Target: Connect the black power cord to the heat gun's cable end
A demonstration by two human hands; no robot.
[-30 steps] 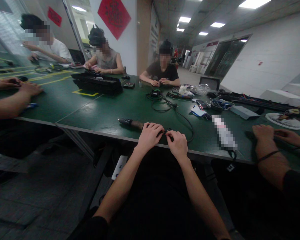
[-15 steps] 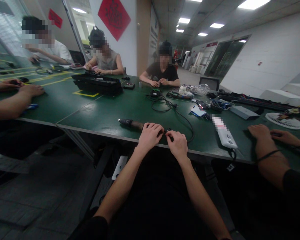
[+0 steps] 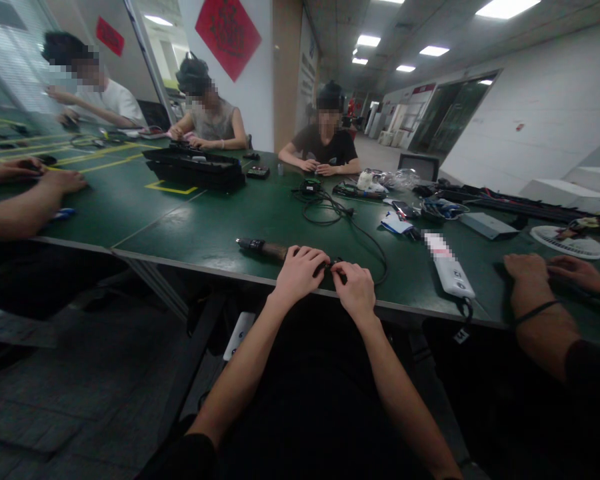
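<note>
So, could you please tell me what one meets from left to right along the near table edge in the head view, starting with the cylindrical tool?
Cylindrical tool, left hand, right hand, white power strip, a co-worker's hands.

Green surface [image 3: 165,233], yellow tape lines [image 3: 173,190] at left, pale edge strip. White column [image 3: 185,17] beyond, red diamond paper [image 3: 229,37] with dark characters; tan panel [image 3: 287,80] alongside. Smaller red paper [image 3: 111,36] farther left, near bright striped window area [image 3: 5,60]. Right: white wall [image 3: 550,100], dark glass doorway [image 3: 447,113]. Grey ceiling [image 3: 430,23], lit rectangular panels [image 3: 509,8]. Below: dark grey floor [image 3: 45,407], tile seams faint.
</note>
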